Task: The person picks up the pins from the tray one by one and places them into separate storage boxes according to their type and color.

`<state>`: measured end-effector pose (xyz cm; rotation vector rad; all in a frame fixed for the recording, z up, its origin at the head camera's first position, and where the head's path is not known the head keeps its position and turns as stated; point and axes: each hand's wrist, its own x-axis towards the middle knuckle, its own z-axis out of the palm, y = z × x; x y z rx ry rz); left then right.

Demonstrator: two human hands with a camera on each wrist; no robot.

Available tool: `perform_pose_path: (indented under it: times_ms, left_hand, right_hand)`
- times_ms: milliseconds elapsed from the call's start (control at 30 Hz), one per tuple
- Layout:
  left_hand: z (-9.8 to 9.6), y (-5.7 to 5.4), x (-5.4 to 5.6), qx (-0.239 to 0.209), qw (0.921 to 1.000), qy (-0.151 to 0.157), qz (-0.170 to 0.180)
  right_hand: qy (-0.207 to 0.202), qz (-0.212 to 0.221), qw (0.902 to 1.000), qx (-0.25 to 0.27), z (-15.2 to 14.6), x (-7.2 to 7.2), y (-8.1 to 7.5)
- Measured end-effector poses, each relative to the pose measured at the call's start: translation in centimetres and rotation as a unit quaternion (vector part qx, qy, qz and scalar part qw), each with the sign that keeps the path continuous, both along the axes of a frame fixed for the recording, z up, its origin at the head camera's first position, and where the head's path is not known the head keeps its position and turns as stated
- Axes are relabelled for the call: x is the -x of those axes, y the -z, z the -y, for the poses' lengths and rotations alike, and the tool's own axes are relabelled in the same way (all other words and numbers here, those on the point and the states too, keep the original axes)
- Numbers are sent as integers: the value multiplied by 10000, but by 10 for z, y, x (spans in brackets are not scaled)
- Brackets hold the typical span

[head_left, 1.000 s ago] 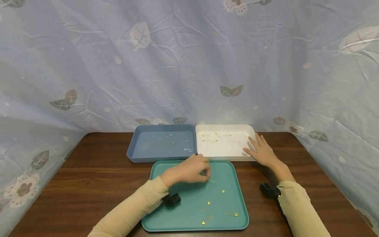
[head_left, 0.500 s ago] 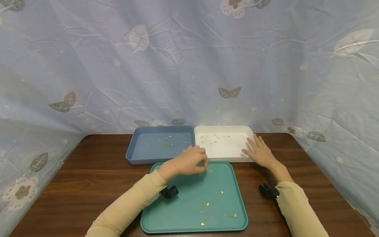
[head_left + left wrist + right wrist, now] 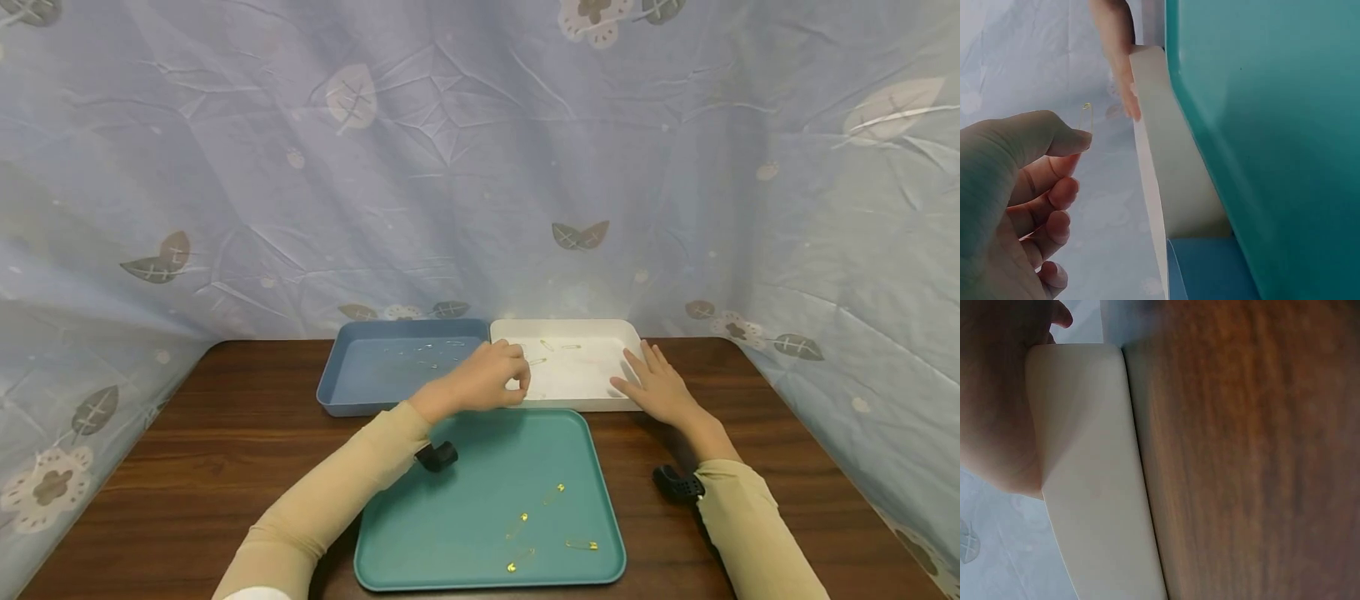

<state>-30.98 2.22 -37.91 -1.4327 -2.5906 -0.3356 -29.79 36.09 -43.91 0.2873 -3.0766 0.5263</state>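
Observation:
My left hand (image 3: 482,379) is over the front left corner of the white tray (image 3: 585,381). Between thumb and forefinger it pinches a thin gold safety pin (image 3: 1087,114), seen upright in the left wrist view; the other fingers curl loosely below. My right hand (image 3: 662,393) rests at the white tray's right rim with its fingers spread and straight. Several gold safety pins lie inside that tray, one of them a pin (image 3: 571,347) near the back; my left hand hides some. Other gold safety pins, such as a pin (image 3: 582,545), lie scattered on the teal tray (image 3: 420,533).
Left of the white tray, and side by side with it, stands a blue tray (image 3: 360,385) with several silver-looking pins. The teal tray lies in front of both on a dark wooden table (image 3: 225,442). A patterned curtain (image 3: 420,208) hangs behind.
My left hand has lifted the safety pin from the back of the teal tray and carried it away from me to the white tray. The right hand has stayed in place.

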Motion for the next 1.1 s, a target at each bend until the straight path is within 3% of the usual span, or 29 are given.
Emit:
perform_pose_path:
  times_ms: [200, 467, 667, 1100]
  left_hand:
    - [-13, -2, 11, 93, 9999, -78, 45]
    - [-31, -8, 25, 356, 9989, -228, -200]
    - [-44, -14, 40, 273, 9986, -337, -305]
    - [-77, -23, 63, 217, 9964, -817, -81]
  right_hand:
    - [35, 16, 10000, -68, 0, -1, 1]
    - [25, -26, 10000, -83, 0, 0, 3]
    - [35, -6, 9999, -128, 2, 0, 2]
    - [87, 48, 9996, -247, 0, 2, 2]
